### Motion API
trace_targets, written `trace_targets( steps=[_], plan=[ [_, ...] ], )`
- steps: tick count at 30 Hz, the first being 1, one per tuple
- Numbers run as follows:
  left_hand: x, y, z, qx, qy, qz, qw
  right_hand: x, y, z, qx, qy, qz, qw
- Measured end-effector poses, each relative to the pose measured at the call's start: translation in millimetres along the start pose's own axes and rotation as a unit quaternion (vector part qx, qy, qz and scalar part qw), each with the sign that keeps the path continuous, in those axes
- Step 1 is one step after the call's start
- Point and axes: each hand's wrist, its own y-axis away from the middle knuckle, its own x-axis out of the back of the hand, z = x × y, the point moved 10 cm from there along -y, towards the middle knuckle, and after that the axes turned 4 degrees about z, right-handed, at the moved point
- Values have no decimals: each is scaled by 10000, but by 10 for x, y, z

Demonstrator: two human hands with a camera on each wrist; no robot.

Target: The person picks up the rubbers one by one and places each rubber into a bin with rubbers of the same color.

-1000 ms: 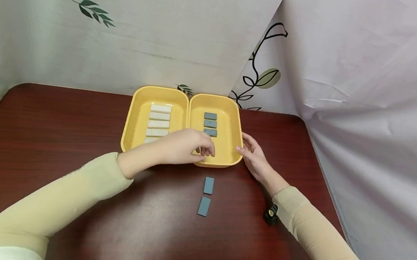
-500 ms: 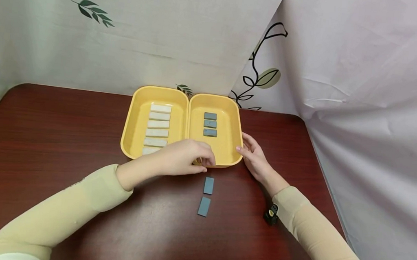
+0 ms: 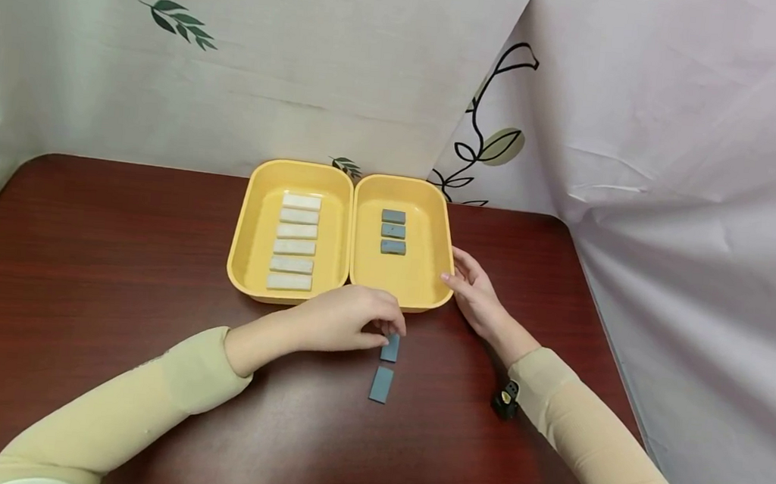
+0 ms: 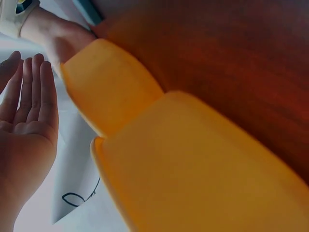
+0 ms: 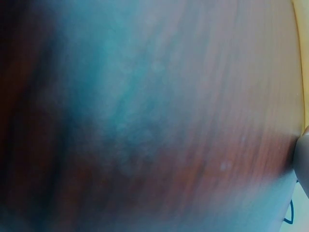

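Note:
Two shallow yellow trays stand side by side in the head view. In the left tray (image 3: 242, 249) lies a column of several white bars (image 3: 297, 231); three blue-grey tiles (image 3: 393, 231) lie in the right tray (image 3: 419, 286). My left hand (image 3: 344, 318) hovers over the upper of two tiles on the table (image 3: 389, 352), partly covering it. Its fingers look relaxed, and the left wrist view shows nothing between them. Below that one lies the other loose tile (image 3: 380, 385). My right hand (image 3: 479, 298) holds the right tray's side, thumb over the rim.
The trays stand on a dark red-brown table (image 3: 120, 251), near its back edge. White cloth (image 3: 306, 61) with printed leaves hangs behind and at the right. A small black device (image 3: 505, 400) sits at my right wrist. The right wrist view is mostly blurred tabletop.
My left hand has moved out of the right tray, toward me, and come over the upper loose tile. The lower white bars have come into sight. My right hand stays put.

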Motion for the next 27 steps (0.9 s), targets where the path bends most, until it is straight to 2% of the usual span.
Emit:
trace_targets(
  steps=[11, 16, 27],
  plan=[
    [-155, 58, -58, 57, -174, 9, 9998, 3, 3, -6, -1, -28, 22, 10000],
    [-232, 62, -111, 155, -102, -6, 9998, -9, 0, -3, -2, -27, 6, 10000],
    [-386, 34, -174, 72, -288, -274, 9992, -15, 10, -18, -74, -7, -12, 10000]
  ],
)
